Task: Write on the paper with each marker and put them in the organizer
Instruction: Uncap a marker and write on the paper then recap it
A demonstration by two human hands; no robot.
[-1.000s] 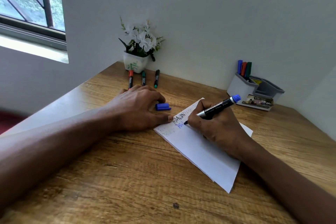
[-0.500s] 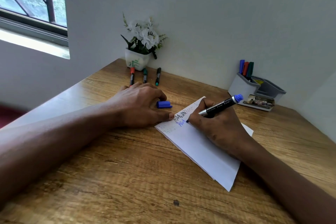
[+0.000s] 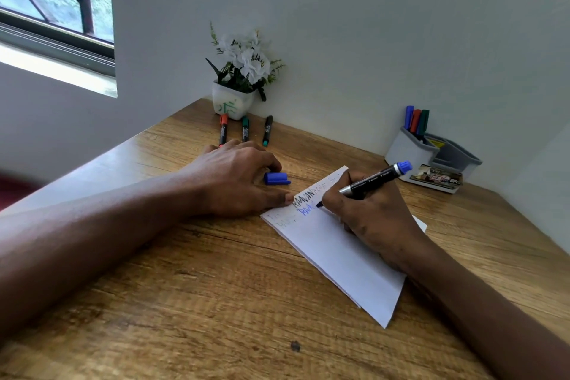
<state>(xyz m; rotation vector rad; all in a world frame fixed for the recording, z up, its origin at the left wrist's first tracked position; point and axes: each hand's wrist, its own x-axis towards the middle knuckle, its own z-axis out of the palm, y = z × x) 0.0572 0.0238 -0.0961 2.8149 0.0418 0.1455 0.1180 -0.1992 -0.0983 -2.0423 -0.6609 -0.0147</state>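
Note:
A white folded paper [image 3: 345,259] lies on the wooden desk [image 3: 216,302], with black and blue writing near its top edge. My right hand [image 3: 370,219] grips a black marker with a blue end [image 3: 377,179], its tip on the paper beside the blue letters. My left hand [image 3: 237,176] rests on the desk, thumb pressing the paper's top left corner, and its fingers hold a blue cap [image 3: 276,178]. Three capped markers, red [image 3: 222,129], green [image 3: 245,129] and black [image 3: 267,129], lie behind my left hand. The grey organizer [image 3: 410,151] at the back right holds three markers [image 3: 416,120].
A white pot of white flowers [image 3: 237,77] stands against the wall behind the lying markers. A small printed card [image 3: 438,177] leans at the organizer's front. A window [image 3: 52,3] is at the upper left. Walls close off the desk at the back and right.
The marker tip has moved slightly right along the blue line of writing, which has grown. My left hand stays in place with the cap.

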